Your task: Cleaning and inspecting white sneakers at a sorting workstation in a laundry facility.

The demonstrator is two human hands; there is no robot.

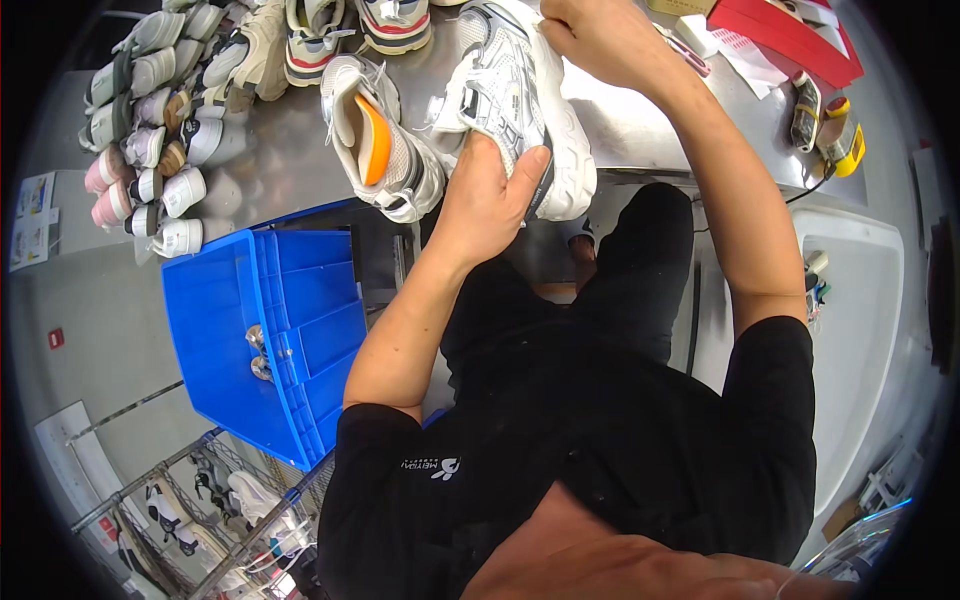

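My left hand (pixel 486 199) grips a white and silver mesh sneaker (pixel 501 82) by its heel, the thumb along the heel side. The sneaker is tipped so that its thick white sole (pixel 574 150) shows on the right. My right hand (pixel 589 34) is closed beside the toe end, cut by the top edge of the view; whether anything is in its fingers cannot be told. Left of the held shoe, a similar sneaker (pixel 412 169) lies on the metal table (pixel 285 161) with its opening upward and an orange insole (pixel 375 142) showing inside.
Rows of assorted shoes (pixel 154 71) crowd the table's left. A blue plastic crate (pixel 315 330) stands below it, near a wire rack (pixel 217 517) of shoes. At right are a red box (pixel 795 45), a yellow-and-black corded tool (pixel 844 142) and a white tub (pixel 862 360).
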